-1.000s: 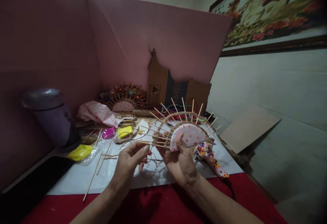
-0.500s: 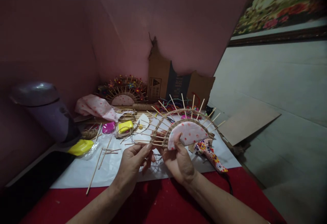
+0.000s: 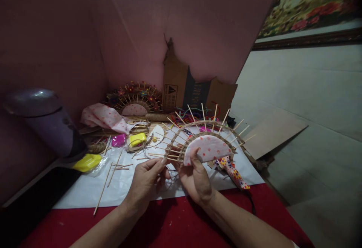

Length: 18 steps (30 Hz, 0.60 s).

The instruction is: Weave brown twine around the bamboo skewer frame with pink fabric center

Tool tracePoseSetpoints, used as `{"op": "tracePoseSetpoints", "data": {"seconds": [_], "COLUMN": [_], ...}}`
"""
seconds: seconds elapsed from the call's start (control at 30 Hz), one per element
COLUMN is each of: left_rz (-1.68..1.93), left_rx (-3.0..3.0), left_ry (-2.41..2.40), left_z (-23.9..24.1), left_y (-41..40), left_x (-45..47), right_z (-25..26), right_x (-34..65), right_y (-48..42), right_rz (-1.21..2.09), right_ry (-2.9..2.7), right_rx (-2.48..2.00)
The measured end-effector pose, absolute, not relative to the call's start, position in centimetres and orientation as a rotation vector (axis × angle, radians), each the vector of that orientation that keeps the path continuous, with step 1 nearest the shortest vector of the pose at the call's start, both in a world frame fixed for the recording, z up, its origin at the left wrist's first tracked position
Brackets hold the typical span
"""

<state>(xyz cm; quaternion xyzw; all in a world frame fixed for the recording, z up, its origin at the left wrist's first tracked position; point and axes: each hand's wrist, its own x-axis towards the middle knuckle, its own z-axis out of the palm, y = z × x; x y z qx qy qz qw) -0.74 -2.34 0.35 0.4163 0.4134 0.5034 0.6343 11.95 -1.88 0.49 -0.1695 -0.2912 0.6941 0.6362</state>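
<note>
A half-round woven fan (image 3: 212,147) is raised above the table, its centre covered with white cloth with red dots. Thin wooden sticks (image 3: 193,116) radiate from the centre, and a braided twine band (image 3: 175,136) arcs across them. My right hand (image 3: 196,178) grips the centre near its lower left, thumb on the cloth and fingers behind. At the band's left end, my left hand (image 3: 148,176) pinches thumb and forefinger together by the lowest sticks. A loose strand (image 3: 171,172) hangs between the hands; its hold is partly hidden.
Behind stands a flower-decorated fan (image 3: 135,108) beside torn cardboard (image 3: 199,89). Dotted cloth (image 3: 103,118), yellow clay (image 3: 137,139) and loose sticks (image 3: 120,166) lie on white paper (image 3: 82,193). A flowered-handle tool (image 3: 236,176) rests at right; a purple bottle (image 3: 52,127) stands left.
The fan has turned slightly, its right-hand sticks shifting outward to the right. Both hands keep nearly the same grip, and the whole view has shifted a little.
</note>
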Motion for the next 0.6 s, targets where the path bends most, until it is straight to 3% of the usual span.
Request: {"op": "tracePoseSetpoints", "data": {"seconds": [0.37, 0.6], "left_rz": [1.474, 1.558], "left_rx": [1.588, 1.609], "left_ry": [1.326, 1.227], "left_z": [0.3, 1.2], "left_y": [-2.3, -1.2], "left_x": [-0.5, 1.8], "right_z": [-0.4, 0.4], "right_x": [12.0, 11.6], "right_y": [-1.2, -1.6], "right_rz": [1.423, 1.319], "right_ry": [-0.505, -0.542], "right_rx": [-0.488, -0.455]}}
